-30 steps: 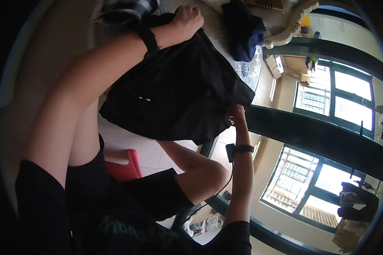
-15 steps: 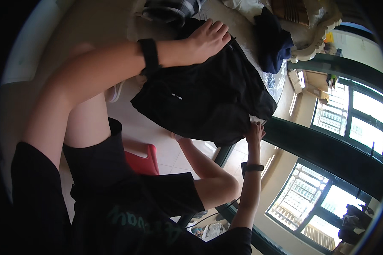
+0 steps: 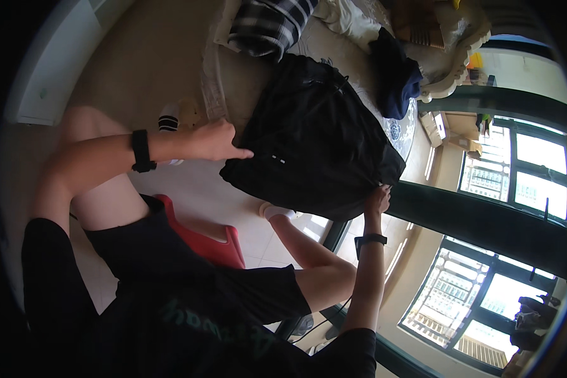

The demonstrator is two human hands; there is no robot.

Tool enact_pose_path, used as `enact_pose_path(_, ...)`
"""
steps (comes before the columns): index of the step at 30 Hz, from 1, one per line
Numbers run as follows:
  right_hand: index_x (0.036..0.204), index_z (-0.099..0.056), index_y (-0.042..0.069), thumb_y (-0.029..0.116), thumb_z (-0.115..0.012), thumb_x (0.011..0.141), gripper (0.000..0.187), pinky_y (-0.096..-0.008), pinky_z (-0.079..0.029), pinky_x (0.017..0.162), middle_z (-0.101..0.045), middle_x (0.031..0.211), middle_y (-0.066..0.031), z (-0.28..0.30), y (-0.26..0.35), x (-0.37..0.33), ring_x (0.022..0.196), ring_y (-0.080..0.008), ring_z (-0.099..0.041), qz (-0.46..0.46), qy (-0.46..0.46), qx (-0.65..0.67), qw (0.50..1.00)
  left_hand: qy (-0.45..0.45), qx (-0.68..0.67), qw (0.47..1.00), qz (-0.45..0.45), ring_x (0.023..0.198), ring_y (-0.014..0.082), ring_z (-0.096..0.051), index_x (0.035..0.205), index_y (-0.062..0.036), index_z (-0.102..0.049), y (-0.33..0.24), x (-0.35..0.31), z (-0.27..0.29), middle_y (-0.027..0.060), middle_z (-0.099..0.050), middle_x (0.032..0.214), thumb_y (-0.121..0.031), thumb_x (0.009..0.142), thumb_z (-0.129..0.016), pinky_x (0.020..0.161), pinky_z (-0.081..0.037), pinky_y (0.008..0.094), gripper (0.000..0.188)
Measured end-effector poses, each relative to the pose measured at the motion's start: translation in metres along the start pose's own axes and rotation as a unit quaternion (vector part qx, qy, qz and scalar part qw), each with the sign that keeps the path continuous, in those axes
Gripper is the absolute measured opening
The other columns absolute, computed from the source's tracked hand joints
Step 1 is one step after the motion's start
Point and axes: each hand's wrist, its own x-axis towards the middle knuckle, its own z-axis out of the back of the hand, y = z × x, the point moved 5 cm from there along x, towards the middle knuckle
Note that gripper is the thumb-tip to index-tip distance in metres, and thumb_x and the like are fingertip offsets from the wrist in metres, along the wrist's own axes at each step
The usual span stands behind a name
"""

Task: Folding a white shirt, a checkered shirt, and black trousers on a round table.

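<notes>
A black garment [image 3: 315, 138] with a dark cord [image 3: 340, 85] and small white marks on its near side is spread over the table's edge. My right hand [image 3: 378, 200] is closed on its near right corner. At its near left edge is my left hand [image 3: 215, 140], fingers loosely curled and thumb stretched out over the black cloth. Nothing shows in that hand, and its fingertips are partly hidden. A dark band circles each wrist.
On the patterned table [image 3: 353, 60] lie a plaid cloth [image 3: 274, 25], white cloth [image 3: 353, 22] and a navy cloth [image 3: 397, 79]. A red stool [image 3: 233, 246] stands below. A dark green frame [image 3: 472, 220] runs along the right, with windows beyond.
My left hand has let go of the garment's far edge and come back to its near left edge. The garment lies flatter. My right hand keeps its hold.
</notes>
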Motion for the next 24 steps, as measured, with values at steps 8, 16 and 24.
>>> enact_pose_path(8, 0.096, -0.065, 0.01, 0.018, -0.047, 0.084, 0.023, -0.042, -0.047, 0.081, -0.057, 0.111, -0.0075, -0.004, -0.001, -0.002, 0.104, -0.0273, -0.053, 0.036, 0.068, -0.15, 0.986, 0.053, -0.14, 0.988, -0.028, 0.072, 0.0308, -0.062, 0.079, 0.0123, -0.057, 0.024, -0.009, -0.044, 0.0234, -0.061, 0.076, -0.049, 0.063, -0.072, 0.066, -0.05, 0.0365, 0.065)
enact_pose_path(16, 0.089, -0.06, 0.006, 0.014, -0.049, 0.084, 0.015, -0.0359, -0.053, 0.07, -0.058, 0.095, -0.0074, 0.046, -0.007, 0.029, 0.09, -0.0238, -0.06, -0.018, -0.08, -0.198, 0.977, 0.207, -0.263, 0.942, -0.029, 0.071, 0.024, -0.064, 0.085, 0.011, -0.056, 0.006, -0.016, -0.055, 0.0169, -0.063, 0.077, -0.023, 0.064, -0.068, 0.063, -0.053, 0.0306, 0.042)
enact_pose_path(24, 0.112, -0.042, 0.004, 0.015, -0.043, 0.087, 0.027, -0.0441, -0.05, 0.077, -0.05, 0.112, -0.0142, 0.036, 0.002, 0.083, 0.093, -0.0297, -0.059, 0.069, 0.019, -0.114, 0.991, 0.263, -0.414, 0.87, 0.053, 0.062, 0.0179, -0.065, 0.09, 0.0048, -0.057, 0.015, -0.025, -0.068, 0.0128, -0.064, 0.076, -0.003, 0.068, -0.061, 0.053, -0.055, 0.0263, 0.024)
